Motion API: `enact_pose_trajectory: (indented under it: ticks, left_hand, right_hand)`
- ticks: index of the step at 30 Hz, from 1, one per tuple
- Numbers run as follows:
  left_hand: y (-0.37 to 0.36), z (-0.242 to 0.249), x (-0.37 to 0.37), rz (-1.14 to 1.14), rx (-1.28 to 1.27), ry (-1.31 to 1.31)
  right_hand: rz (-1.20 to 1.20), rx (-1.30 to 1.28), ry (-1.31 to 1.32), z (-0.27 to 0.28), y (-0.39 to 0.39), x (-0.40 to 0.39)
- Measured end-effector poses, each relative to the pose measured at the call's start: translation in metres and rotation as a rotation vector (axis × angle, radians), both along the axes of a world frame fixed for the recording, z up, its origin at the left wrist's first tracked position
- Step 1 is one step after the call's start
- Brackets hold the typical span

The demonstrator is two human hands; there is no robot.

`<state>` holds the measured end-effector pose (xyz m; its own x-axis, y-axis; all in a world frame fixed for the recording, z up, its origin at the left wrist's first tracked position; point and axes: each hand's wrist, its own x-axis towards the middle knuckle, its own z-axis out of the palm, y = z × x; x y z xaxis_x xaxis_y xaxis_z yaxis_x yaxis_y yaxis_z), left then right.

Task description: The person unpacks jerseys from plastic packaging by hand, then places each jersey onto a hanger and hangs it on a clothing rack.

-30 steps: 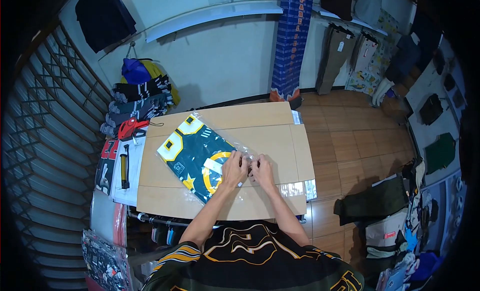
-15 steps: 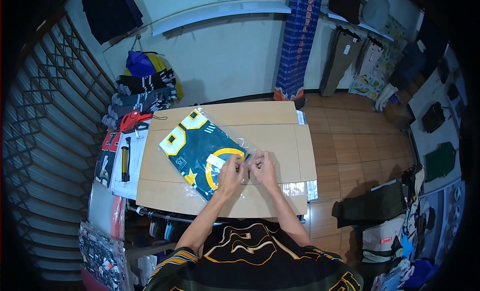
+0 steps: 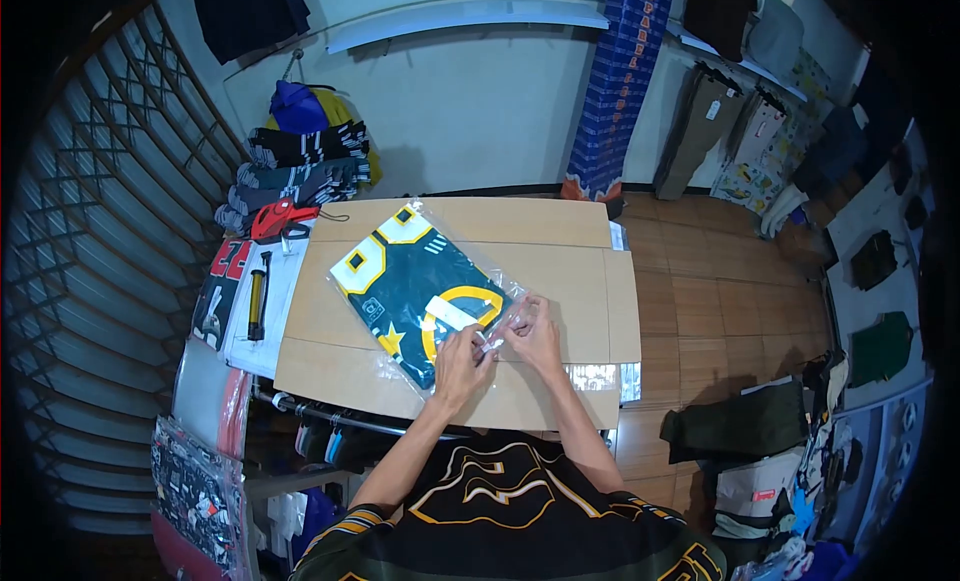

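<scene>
A folded green jersey [image 3: 405, 276] with white and yellow trim lies in a clear plastic bag [image 3: 512, 326] on a cardboard sheet. It rests at a slant, its yellow ring and a white tag toward my hands. My left hand [image 3: 463, 369] has its fingers closed on the bag's near right edge, close to the ring. Just right of it, my right hand [image 3: 535, 339] pinches the same loose plastic edge. The fingertips partly hide the edge, so whether it is sealed does not show.
The cardboard [image 3: 330, 356] covers the table. At the left lie a yellow-black pump [image 3: 257, 299], a red tool [image 3: 280, 219] and stacked clothes [image 3: 310, 166]. A blue wrapped pillar [image 3: 620, 91] stands behind. Dark folded clothing [image 3: 735, 421] sits at the right.
The view has shifted slightly, moving the scene a little to the right. My left hand has slid nearer to me along the bag's edge, and more of the clear flap shows between the hands.
</scene>
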<state>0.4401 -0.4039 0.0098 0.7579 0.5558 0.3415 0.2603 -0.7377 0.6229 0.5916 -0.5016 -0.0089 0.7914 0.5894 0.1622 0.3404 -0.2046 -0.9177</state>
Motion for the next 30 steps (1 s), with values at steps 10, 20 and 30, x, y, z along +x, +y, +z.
enact_pose_trajectory:
  ticks: [10, 20, 30]
  left_hand:
    - [-0.008, -0.005, -0.001, 0.026, 0.027, -0.058]
    - [0.000, -0.005, 0.003, 0.053, 0.029, -0.035]
    - [0.014, 0.016, -0.011, 0.151, -0.166, -0.208]
  right_hand:
    - [0.047, 0.007, 0.047, -0.001, -0.001, -0.002]
    - [0.041, -0.008, 0.024, -0.007, -0.002, -0.005]
    - [0.001, -0.057, 0.009, -0.007, 0.000, -0.008]
